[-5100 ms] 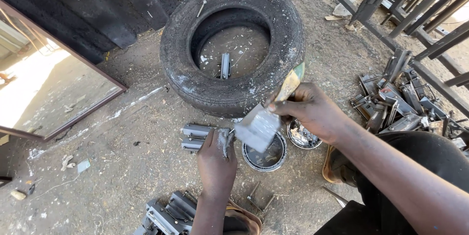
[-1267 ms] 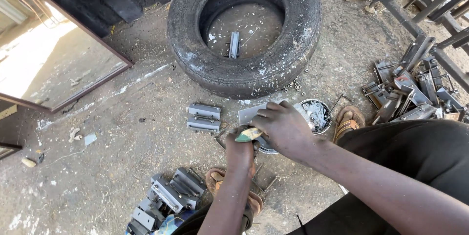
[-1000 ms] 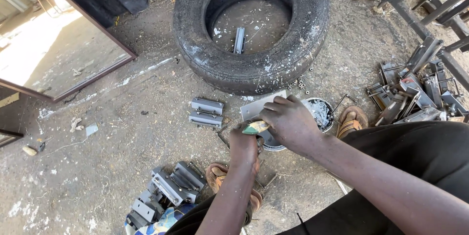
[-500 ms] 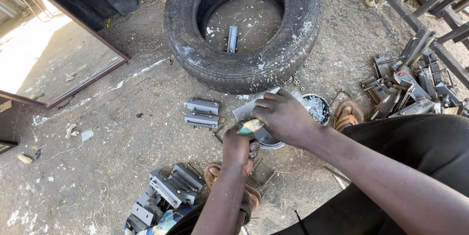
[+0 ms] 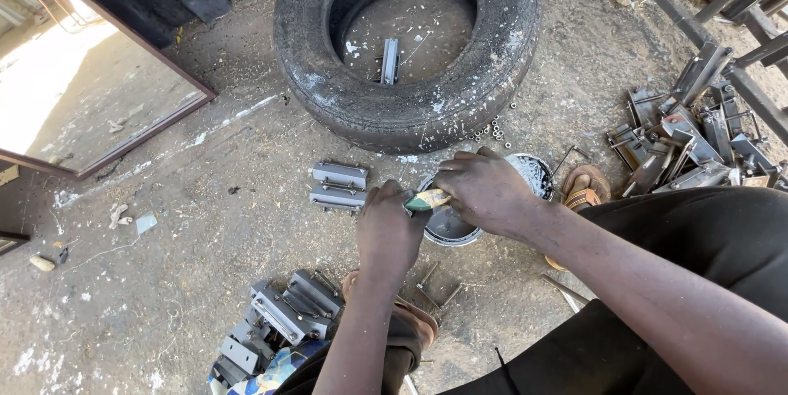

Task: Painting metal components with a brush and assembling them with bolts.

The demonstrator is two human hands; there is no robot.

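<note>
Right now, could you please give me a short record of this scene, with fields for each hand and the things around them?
left hand: closed around a small part, hidden in the grip
right hand: holds a small green and yellow tool against the left hand
below hands: round tin on the dirt
ahead: old tyre, one metal piece inside it
left of hands: two grey metal parts
near knee: stack of metal parts
far right: pile of metal brackets
</note>
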